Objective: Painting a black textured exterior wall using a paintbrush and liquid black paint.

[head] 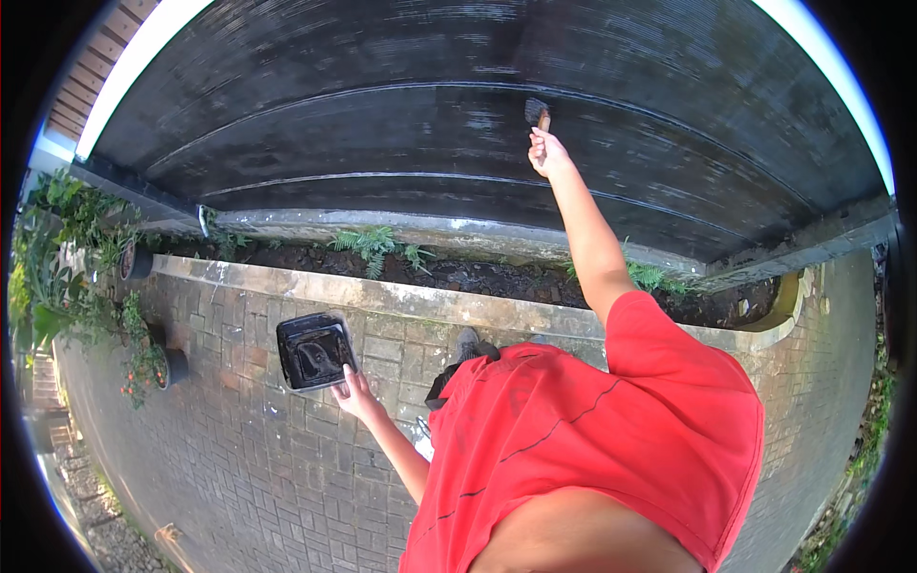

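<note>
My right hand (547, 152) is stretched out in front of me, its fingers closed around the wooden handle of a paintbrush (537, 112). The bristles are dark and lie at or close to a large black wall (480, 129); contact cannot be made out. Lower and to the left, my left hand (357, 395) grips the near corner of a square black tray (315, 352). Dark, shiny liquid that looks like paint coats the tray's inside. Parts of the wall shine, and other patches look duller and streaked.
A concrete kerb (401, 295) borders a narrow soil bed with ferns (369, 247) at the wall's foot. Potted plants (170, 367) stand to the left on brick paving (286, 458). My shoe (467, 342) is close to the kerb. A grey ledge (458, 223) runs under the wall.
</note>
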{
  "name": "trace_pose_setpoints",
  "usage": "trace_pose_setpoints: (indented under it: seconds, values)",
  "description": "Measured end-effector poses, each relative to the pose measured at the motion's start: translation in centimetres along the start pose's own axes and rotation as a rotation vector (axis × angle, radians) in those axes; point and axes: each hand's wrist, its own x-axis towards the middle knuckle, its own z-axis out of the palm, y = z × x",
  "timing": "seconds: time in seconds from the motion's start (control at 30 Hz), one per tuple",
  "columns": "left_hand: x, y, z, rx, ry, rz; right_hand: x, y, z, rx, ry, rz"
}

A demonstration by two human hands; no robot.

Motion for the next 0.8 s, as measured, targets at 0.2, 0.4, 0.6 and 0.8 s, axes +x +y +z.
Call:
trace_pose_setpoints:
  seconds: [0.2, 0.4, 0.6, 0.8]
  values:
    - [1.4, -1.3, 1.8, 0.038, -0.125, -0.099, -6.9, 0.9, -7.7, -0.257, 0.108, -0.052]
    - [2.5, -4.4, 7.7, 0.09, -0.443, -0.261, -18.0, 13.7, -29.4, -0.658, 0.578, -0.075]
    - [2.2, -7.1, 15.1, 0.178, -0.855, -0.309, -43.0, 36.1, -42.3, -0.777, 1.517, 0.397]
    - [-0.8, -11.1, 19.1, 0.23, -1.197, -0.492, -55.2, 46.9, -36.1, -0.142, 2.227, 0.168]
